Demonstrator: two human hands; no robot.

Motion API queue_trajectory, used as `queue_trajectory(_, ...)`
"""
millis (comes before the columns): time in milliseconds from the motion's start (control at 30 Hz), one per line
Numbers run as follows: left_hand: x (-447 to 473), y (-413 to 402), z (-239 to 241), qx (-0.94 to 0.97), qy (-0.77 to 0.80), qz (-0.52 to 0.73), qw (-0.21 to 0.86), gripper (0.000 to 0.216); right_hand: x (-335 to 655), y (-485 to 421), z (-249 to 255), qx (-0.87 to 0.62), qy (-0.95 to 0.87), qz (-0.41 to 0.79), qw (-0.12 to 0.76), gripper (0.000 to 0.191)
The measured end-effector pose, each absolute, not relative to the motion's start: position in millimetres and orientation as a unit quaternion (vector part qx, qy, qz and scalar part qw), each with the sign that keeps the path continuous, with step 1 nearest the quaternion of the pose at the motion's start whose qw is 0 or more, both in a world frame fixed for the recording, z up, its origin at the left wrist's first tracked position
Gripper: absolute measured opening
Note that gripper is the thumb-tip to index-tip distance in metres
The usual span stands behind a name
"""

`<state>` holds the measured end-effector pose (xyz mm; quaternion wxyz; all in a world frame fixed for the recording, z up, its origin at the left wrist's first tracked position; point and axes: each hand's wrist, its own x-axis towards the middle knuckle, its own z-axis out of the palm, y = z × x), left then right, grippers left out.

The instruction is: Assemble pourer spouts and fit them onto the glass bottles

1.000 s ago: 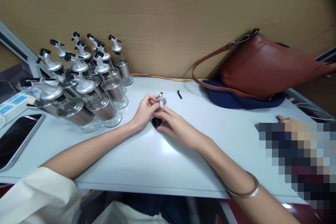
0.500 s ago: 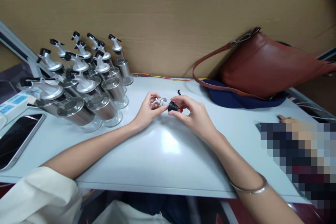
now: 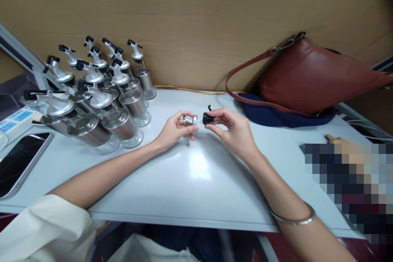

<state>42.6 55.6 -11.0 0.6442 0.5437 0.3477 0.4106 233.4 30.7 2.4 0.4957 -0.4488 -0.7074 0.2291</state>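
My left hand (image 3: 178, 127) pinches a silver pour spout (image 3: 190, 120) between thumb and fingers, its round base facing right. Opposite it, my right hand (image 3: 229, 125) grips a black ribbed stopper (image 3: 208, 118) by thumb and fingertips. A short pale stem shows in the small gap between the two parts; whether it joins them I cannot tell. Just behind the stopper lies a small black piece (image 3: 209, 107) on the table. Several glass oil bottles (image 3: 133, 104) with steel bands, silver spouts and black flip caps stand grouped to the left of my left hand.
A phone (image 3: 23, 163) lies at the table's left edge beside a white power strip (image 3: 21, 120). At the back right, a brown leather bag (image 3: 310, 77) rests on a dark blue cloth item (image 3: 285, 118). Thin red and yellow wires (image 3: 196, 91) run along the cardboard wall (image 3: 196, 28).
The spout has turned so its base faces the stopper more squarely. My right hand has shifted slightly right and up with the stopper, and the stem between the parts now shows.
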Motion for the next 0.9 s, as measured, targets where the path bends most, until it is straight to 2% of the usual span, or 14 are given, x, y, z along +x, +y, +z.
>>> queue_trajectory(200, 39.4, 60.7, -17.8, 0.537, 0.329, 0.398, 0.667, 0.050, 236.8, 32.2, 4.3, -0.443, -0.706, 0.266, 0.484, 0.020)
queue_trajectory(367, 39.1, 65.5, -21.0, 0.520, 0.309, 0.388, 0.695, 0.053, 231.6, 29.2, 6.4, -0.419, -0.710, 0.294, 0.483, 0.013)
queue_trajectory(567, 37.7, 66.0, -20.4, 0.514, 0.294, 0.371, 0.715, 0.046, 228.9, 29.3, 3.3, -0.414, -0.663, 0.341, 0.521, 0.017)
queue_trajectory(900, 31.5, 68.8, -12.9, 0.474, 0.284, 0.279, 0.785, 0.054, 224.6, 23.3, 12.3, -0.385, -0.710, 0.305, 0.504, 0.013)
